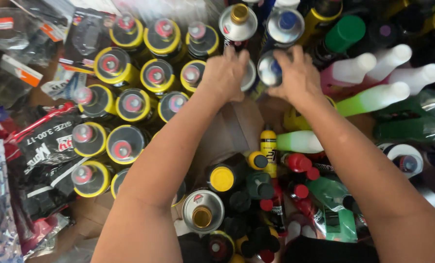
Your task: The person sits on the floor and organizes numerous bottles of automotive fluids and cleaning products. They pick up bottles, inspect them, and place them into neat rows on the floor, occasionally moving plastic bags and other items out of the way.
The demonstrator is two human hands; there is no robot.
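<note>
Both my arms reach forward over a crowded display of cans and bottles. My right hand (pixel 298 75) grips a silver can with a blue cap (pixel 269 70) from its right side. My left hand (pixel 225 73) rests on a second silver can (pixel 249 77) just left of it, its fingers curled over the top. The two cans stand side by side between my hands. Behind them stand a silver can with a gold cap (pixel 238 22) and a silver can with a blue top (pixel 284 24).
Several yellow-rimmed clear-capped spray cans (pixel 125 104) fill the left. Green and white bottles (pixel 373 97) lie at the right. Small bottles with red, yellow and black caps (pixel 261 190) crowd the near middle. Bagged packages (pixel 42 151) lie at the far left, brown cardboard (pixel 232 129) under my arms.
</note>
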